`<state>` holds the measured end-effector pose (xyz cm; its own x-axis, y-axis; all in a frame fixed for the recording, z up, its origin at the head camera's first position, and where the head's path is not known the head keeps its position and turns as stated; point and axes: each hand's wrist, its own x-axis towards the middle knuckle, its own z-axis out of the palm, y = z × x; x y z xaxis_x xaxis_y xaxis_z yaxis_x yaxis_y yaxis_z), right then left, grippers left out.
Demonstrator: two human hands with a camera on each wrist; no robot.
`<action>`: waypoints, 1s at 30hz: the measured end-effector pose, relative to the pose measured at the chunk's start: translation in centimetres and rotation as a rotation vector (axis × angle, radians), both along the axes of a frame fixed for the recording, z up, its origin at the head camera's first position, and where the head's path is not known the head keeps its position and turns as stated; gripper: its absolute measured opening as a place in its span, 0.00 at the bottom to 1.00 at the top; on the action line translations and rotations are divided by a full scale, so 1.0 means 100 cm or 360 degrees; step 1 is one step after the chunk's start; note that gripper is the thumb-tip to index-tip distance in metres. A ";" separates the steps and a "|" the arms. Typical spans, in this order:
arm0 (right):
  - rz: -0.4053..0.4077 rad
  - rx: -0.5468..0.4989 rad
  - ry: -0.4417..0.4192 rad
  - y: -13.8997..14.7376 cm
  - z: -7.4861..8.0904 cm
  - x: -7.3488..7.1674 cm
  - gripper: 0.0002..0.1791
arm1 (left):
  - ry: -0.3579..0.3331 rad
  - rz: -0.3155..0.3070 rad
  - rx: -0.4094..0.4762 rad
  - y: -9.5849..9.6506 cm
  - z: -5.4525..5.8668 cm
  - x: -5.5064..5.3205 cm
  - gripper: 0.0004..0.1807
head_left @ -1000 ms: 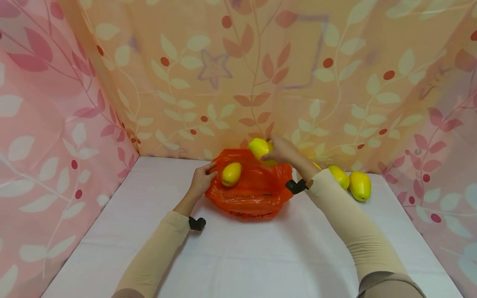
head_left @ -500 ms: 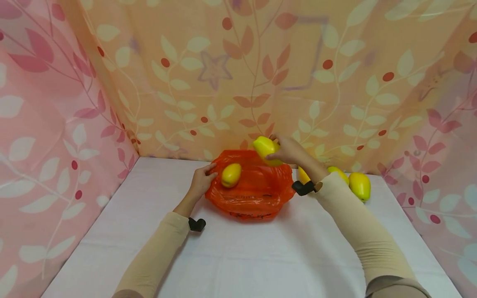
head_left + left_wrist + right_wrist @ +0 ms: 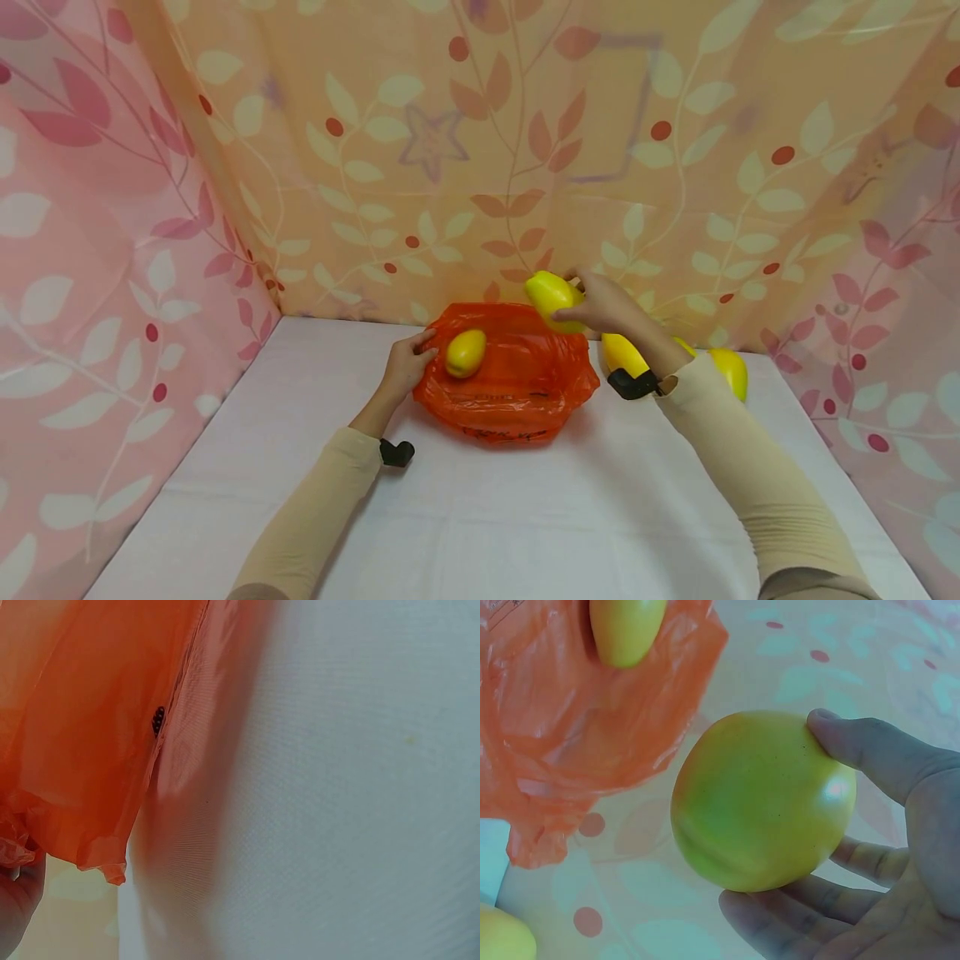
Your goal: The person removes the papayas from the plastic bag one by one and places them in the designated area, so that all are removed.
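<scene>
An orange-red plastic bag (image 3: 510, 408) with dark print lies spread on the table. One yellow mango (image 3: 466, 353) rests on its left part. My left hand (image 3: 407, 364) grips the bag's left edge; crumpled plastic shows at the fingers (image 3: 16, 896) in the left wrist view. Above the bag's far right edge, my right hand (image 3: 603, 304) holds another yellow-green mango (image 3: 761, 802). Its thumb lies on one side and the fingers on the other. That mango is raised clear of the table.
Several more mangoes stand at the back right, partly hidden by my right arm: a near one (image 3: 624, 354) and a far-right one (image 3: 730, 371). White cloth covers the table (image 3: 480, 533). A patterned curtain (image 3: 360, 167) hangs right behind the bag.
My right hand has drawn to the right with the mango, from over the bag toward its right edge. The left hand has stayed at the bag's left edge.
</scene>
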<state>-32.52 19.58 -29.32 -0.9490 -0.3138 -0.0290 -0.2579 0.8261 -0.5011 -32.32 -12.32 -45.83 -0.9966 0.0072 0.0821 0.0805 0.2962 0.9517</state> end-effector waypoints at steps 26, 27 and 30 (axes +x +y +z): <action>-0.0078 -0.0012 -0.0008 0.026 0.010 0.011 0.42 | 0.0014 0.0024 -0.0032 -0.002 0.003 0.000 0.24; -0.0076 -0.0014 -0.0006 0.026 0.010 0.011 0.42 | 0.0013 0.0025 -0.0029 -0.002 0.003 0.000 0.24; -0.0072 -0.0018 -0.0003 0.027 0.009 0.012 0.42 | 0.0012 0.0031 -0.0028 -0.003 0.002 0.001 0.24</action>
<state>-31.35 22.29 -28.37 -0.9622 -0.2710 -0.0276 -0.2194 0.8311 -0.5110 -32.22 -12.60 -45.66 -0.9959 -0.0107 0.0895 0.0816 0.3147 0.9457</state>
